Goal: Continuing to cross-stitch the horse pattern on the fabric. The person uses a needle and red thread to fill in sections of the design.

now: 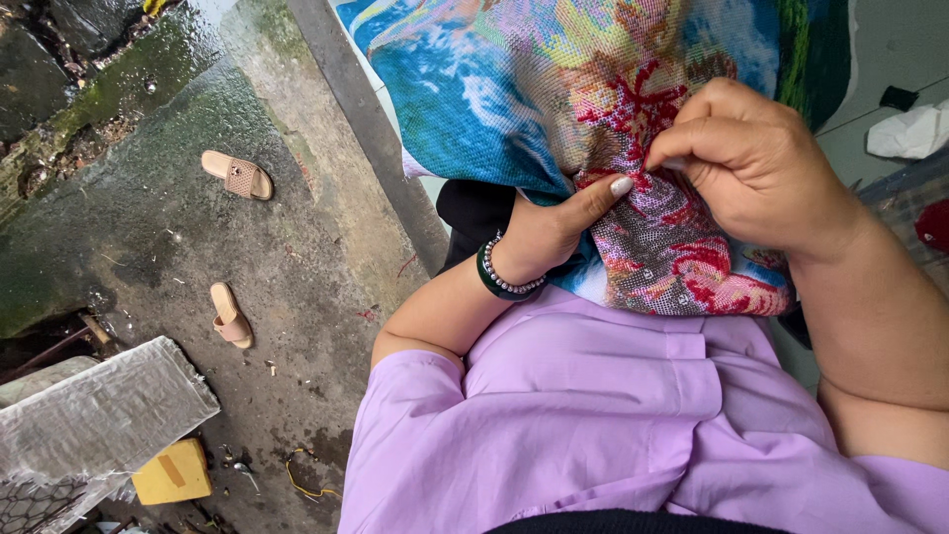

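A lilac shirt filled the bottom of the view, nearest the lens. Above it, the embroidered cloth, blue with red and pink stitched patches, hung between both hands. The left hand, wearing a dark bangle and bead bracelet, gripped the cloth's lower fold, thumb pressed on top. The right hand pinched its fingertips together on the red stitching. On the wet concrete lay two tan sandals and a flat yellow box beside a plastic-wrapped bundle.
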